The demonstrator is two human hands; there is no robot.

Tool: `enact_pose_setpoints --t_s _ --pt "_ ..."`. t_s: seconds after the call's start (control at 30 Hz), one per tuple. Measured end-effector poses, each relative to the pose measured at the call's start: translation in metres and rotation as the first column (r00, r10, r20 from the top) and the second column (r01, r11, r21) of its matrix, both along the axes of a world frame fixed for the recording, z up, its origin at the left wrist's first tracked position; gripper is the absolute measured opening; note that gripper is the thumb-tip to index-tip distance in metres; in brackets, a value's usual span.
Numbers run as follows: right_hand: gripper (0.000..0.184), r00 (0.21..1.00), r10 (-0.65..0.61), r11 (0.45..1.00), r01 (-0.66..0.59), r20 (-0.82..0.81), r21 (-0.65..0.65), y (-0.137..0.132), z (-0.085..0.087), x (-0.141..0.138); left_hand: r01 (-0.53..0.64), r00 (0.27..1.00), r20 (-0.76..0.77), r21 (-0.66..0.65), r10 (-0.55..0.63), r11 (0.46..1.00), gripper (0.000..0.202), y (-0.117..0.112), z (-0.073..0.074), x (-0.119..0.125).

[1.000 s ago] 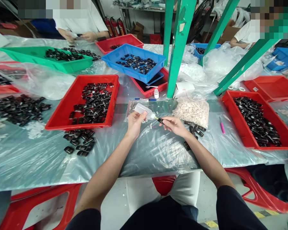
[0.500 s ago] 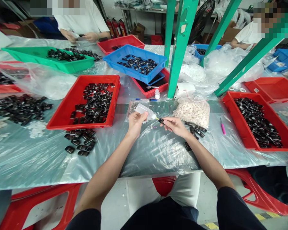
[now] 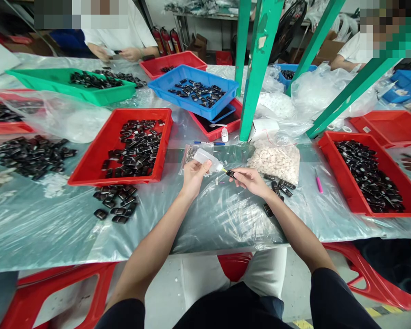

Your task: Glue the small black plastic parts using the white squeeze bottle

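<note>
My left hand (image 3: 194,176) is closed round a translucent white squeeze bottle (image 3: 202,156), tilted so its thin yellowish nozzle points to the right. The nozzle tip meets a small black plastic part (image 3: 230,173), or comes very close to it; I cannot tell which. Thumb and fingers of my right hand (image 3: 248,179) pinch that part. Just right of the right hand lie several more black parts (image 3: 286,186) on the plastic-covered table (image 3: 212,228). Behind them sits a clear bag of cream-coloured pieces (image 3: 274,160). A flat clear bag of small bits (image 3: 188,155) lies behind the left hand.
Red trays of black parts stand left (image 3: 85,164) and right (image 3: 342,183). A blue tray (image 3: 157,84) and a green post (image 3: 256,68) are ahead. A pink-handled tool (image 3: 318,184), a pen (image 3: 208,143) and a small white bottle (image 3: 224,134) lie about. Co-workers sit across.
My hands keep almost the same pose, bottle nozzle at the black part. Another person's hand has appeared at the right edge beside the red tray.
</note>
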State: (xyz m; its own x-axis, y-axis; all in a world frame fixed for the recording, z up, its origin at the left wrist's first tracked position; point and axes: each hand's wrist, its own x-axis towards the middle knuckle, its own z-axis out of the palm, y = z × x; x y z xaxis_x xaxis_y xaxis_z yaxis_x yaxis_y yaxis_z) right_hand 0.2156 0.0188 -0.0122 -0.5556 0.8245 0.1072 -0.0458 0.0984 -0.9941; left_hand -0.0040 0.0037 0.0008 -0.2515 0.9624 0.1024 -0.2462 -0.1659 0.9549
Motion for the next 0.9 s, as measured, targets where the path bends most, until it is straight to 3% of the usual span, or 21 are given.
enact_pose_setpoints --t_s 0.5,0.9 --pt "0.045 0.999 -0.045 0.999 0.046 -0.03 0.027 0.0012 0.0005 -0.0002 0.016 0.996 0.084 -0.024 -0.014 1.0 0.048 -0.002 0.0053 0.005" --pt "0.041 0.964 -0.266 0.952 0.266 -0.024 0.148 -0.0032 0.0054 -0.0036 0.042 0.983 0.181 -0.027 -0.037 0.999 0.046 -0.003 0.0067 0.0079"
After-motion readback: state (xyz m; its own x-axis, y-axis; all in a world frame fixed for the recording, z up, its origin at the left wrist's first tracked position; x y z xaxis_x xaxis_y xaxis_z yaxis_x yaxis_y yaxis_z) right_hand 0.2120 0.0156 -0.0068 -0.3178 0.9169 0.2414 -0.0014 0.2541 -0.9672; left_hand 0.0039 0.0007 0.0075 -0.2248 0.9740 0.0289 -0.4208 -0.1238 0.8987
